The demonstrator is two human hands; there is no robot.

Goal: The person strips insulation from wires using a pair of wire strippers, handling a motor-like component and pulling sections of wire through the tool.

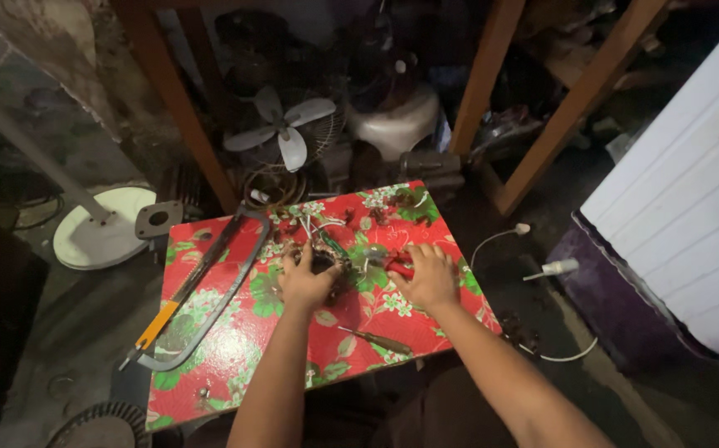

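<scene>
My left hand (pixel 305 282) rests on a small dark motor part with wires (pixel 324 251) in the middle of a low table covered in red flowered cloth (pixel 235 348). Its fingers curl over the part and hold it down. My right hand (pixel 430 276) is closed around a red-handled plier-like tool (pixel 392 264) whose tip points left toward the motor part. Thin white and green wires (pixel 319 224) spread from the part toward the table's far edge.
A hacksaw with an orange handle (pixel 197 290) lies on the table's left side. A screwdriver (pixel 376 340) lies near the front edge. Behind the table stand fan blades (pixel 280 129), a round white fan base (pixel 102 224) and wooden legs (pixel 575 104). A white panel (pixel 691 199) stands at right.
</scene>
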